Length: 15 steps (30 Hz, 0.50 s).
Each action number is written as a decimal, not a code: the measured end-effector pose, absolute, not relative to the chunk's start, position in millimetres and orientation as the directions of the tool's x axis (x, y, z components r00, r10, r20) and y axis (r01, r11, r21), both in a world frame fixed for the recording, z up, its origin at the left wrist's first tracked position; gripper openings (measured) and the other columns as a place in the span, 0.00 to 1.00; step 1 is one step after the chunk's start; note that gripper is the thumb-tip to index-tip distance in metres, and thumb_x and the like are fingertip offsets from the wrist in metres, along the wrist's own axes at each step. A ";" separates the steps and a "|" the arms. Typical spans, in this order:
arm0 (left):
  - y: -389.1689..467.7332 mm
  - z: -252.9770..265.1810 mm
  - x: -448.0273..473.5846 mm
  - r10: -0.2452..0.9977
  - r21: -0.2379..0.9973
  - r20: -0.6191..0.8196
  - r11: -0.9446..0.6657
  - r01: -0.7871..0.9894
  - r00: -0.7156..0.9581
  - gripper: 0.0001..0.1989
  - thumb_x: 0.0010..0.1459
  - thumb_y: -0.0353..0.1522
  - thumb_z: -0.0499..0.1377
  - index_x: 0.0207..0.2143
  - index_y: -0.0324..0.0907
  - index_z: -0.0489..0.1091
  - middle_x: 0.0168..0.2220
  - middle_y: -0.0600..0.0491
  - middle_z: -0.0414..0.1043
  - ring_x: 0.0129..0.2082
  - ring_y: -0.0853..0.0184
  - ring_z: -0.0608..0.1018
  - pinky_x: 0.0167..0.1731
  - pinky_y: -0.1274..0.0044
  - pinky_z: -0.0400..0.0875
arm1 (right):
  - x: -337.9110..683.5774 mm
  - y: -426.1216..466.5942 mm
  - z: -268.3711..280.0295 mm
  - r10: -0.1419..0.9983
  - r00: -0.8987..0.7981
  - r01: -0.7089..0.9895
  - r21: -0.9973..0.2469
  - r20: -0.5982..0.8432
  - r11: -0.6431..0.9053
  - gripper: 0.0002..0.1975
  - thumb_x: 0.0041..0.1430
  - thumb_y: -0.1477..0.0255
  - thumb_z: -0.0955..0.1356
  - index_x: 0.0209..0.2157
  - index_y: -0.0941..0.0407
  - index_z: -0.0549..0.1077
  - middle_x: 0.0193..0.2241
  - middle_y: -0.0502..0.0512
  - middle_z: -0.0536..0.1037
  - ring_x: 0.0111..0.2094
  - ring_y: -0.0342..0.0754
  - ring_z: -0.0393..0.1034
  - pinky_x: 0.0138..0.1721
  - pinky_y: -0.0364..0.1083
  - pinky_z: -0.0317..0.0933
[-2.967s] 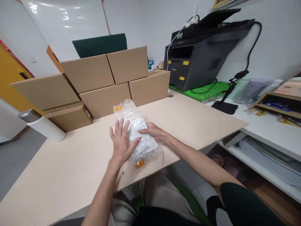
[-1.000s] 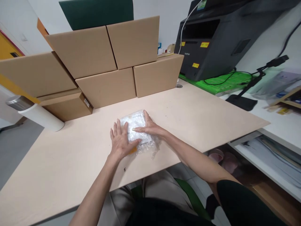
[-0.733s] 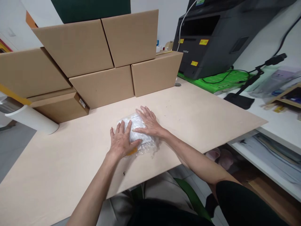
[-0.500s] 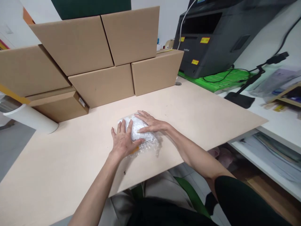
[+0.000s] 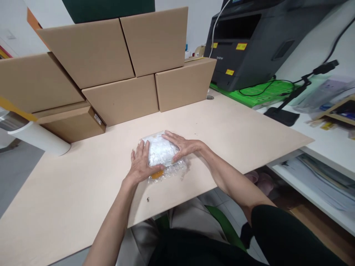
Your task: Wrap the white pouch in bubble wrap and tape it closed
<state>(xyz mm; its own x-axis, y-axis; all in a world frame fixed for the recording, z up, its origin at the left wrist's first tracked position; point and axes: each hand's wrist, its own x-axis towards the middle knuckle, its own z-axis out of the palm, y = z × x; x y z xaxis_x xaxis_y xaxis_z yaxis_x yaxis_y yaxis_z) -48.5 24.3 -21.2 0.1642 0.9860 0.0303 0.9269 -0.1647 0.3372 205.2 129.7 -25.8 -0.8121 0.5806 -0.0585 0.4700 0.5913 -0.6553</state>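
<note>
A bubble-wrapped packet (image 5: 161, 152), folded over on itself with an orange patch at its near edge, lies on the pale wooden table (image 5: 227, 133). My left hand (image 5: 142, 164) lies flat against the packet's left side, thumb at the orange corner. Across the packet's right side and top edge rests my right hand (image 5: 181, 145), fingers spread and pressing down. Both palms hold the wrap flat on the table.
Several cardboard boxes (image 5: 122, 74) are stacked along the table's back edge. A white roll (image 5: 36, 137) lies at the left. A black printer (image 5: 263, 37) stands on a green mat (image 5: 257, 92) at the back right, beside a black stand (image 5: 285, 114). Shelves sit lower right.
The long bubble-wrap packet has been folded into a shorter bundle. My right hand slid from its top to its right side; my left hand stayed at its left.
</note>
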 end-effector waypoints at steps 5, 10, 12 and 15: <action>24.6 -21.5 -48.8 0.995 0.349 -0.018 -0.087 0.933 0.099 0.67 0.42 0.58 0.64 0.71 0.37 0.31 0.72 0.33 0.24 0.71 0.43 0.34 0.65 0.49 0.32 | 205.7 126.2 -27.6 0.603 -0.797 0.475 -0.658 -0.040 0.584 0.66 0.41 0.45 0.76 0.71 0.45 0.37 0.72 0.54 0.27 0.71 0.64 0.21 0.69 0.60 0.26; 25.5 -13.3 -62.6 0.975 0.383 -0.133 -0.115 0.917 0.178 0.69 0.41 0.57 0.66 0.71 0.41 0.28 0.72 0.36 0.23 0.70 0.42 0.34 0.65 0.47 0.32 | 212.0 125.3 -24.5 0.576 -0.814 0.469 -0.668 -0.073 0.577 0.66 0.41 0.45 0.76 0.71 0.45 0.36 0.72 0.54 0.26 0.71 0.63 0.20 0.69 0.60 0.27; 26.3 -11.3 -69.6 0.964 0.391 -0.155 -0.142 0.909 0.217 0.70 0.39 0.57 0.67 0.71 0.42 0.27 0.72 0.37 0.22 0.70 0.43 0.33 0.65 0.48 0.32 | 213.7 124.4 -23.0 0.572 -0.815 0.478 -0.665 -0.092 0.574 0.67 0.41 0.46 0.76 0.71 0.46 0.34 0.72 0.55 0.24 0.71 0.63 0.20 0.69 0.60 0.26; 27.5 -10.9 -77.2 0.938 0.411 -0.188 -0.193 0.891 0.290 0.72 0.38 0.57 0.67 0.71 0.42 0.25 0.72 0.37 0.20 0.71 0.45 0.32 0.65 0.49 0.30 | 216.1 121.2 -21.2 0.562 -0.820 0.481 -0.664 -0.109 0.573 0.68 0.41 0.47 0.76 0.71 0.46 0.33 0.72 0.56 0.24 0.71 0.64 0.19 0.69 0.61 0.25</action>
